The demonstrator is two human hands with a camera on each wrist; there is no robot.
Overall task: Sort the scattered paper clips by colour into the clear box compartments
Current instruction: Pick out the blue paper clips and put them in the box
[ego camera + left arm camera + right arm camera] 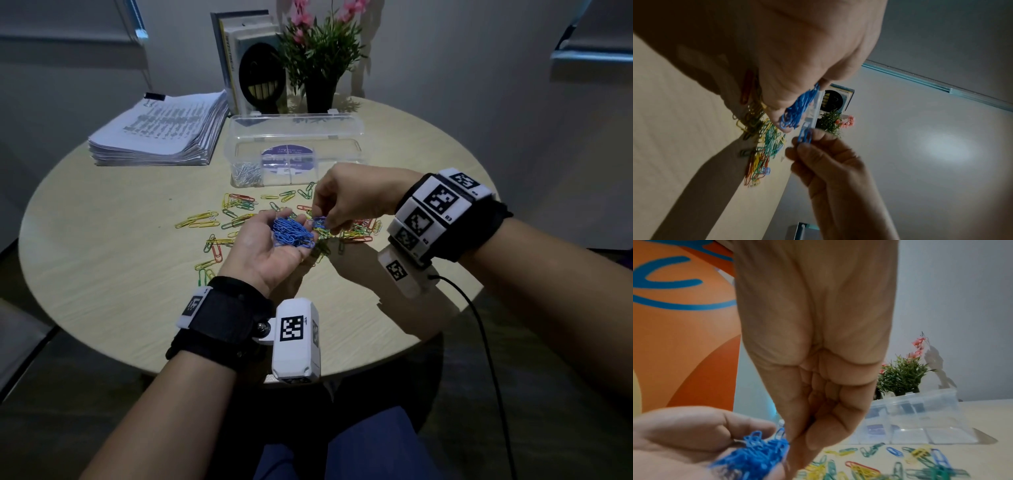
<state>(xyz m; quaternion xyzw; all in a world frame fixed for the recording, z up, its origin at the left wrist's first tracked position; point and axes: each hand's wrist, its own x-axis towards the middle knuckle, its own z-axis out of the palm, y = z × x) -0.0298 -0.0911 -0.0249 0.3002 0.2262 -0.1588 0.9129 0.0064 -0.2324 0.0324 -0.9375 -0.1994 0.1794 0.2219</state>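
Blue paper clips heaped in the cupped, upturned left hand, fingers loosely curled beneath the pile. Just right of those fingertips, a few more blue clips pinched between thumb and fingers of the right hand, apparently mid-transfer during the blue-gathering step. Next, judged likely: release onto the heap, then tipping into an empty compartment of the clear box beyond both hands.

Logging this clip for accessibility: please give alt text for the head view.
The left hand cups a heap of blue paper clips while the right hand pinches another blue clip beside it, above mixed clips scattered before the clear box.
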